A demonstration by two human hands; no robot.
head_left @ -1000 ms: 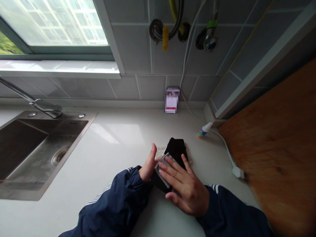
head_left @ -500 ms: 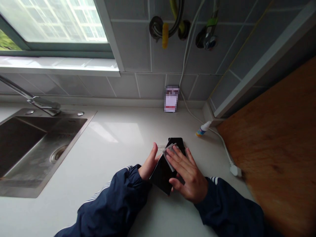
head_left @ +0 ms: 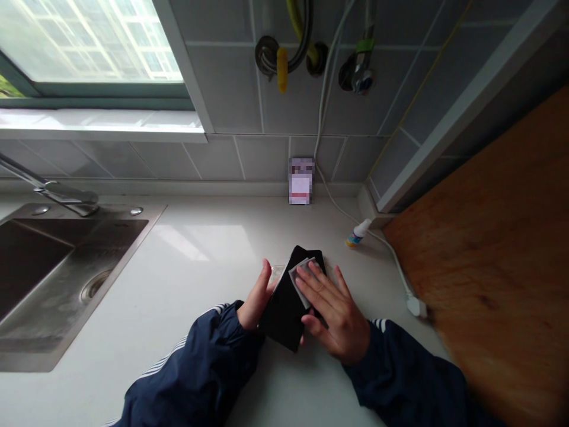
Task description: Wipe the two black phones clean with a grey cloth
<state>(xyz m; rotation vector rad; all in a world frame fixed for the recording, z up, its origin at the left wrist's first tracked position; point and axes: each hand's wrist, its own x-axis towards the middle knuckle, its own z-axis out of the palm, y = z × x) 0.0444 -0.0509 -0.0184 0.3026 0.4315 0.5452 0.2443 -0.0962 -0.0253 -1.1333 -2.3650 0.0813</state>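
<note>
My left hand (head_left: 255, 303) supports a black phone (head_left: 281, 320) from its left side and below. The thumb sticks up beside it, while the other fingers are mostly hidden underneath. My right hand (head_left: 336, 317) lies over the phone, its long fingers stretched flat and pressing a folded pale cloth (head_left: 298, 289) onto the dark face; the thumb is spread apart. Behind the phone, a second flat black object (head_left: 317, 255) shows a rounded corner, mostly covered. A small clear, patterned piece (head_left: 276, 271) peeks out near the left thumb.
On the right stands a small tilted-looking spray bottle (head_left: 358, 233). A blurred pinkish box (head_left: 301, 181) leans by the wall. A white cable runs down to a plug (head_left: 416, 305) beside a wooden panel (head_left: 498, 267). At left are a steel sink (head_left: 146, 237) and faucet (head_left: 66, 194).
The phone's top end has come further forward past the cloth, and its face now looks matte black instead of glossy. My right fingers stay on the cloth. The whole view has shifted slightly.
</note>
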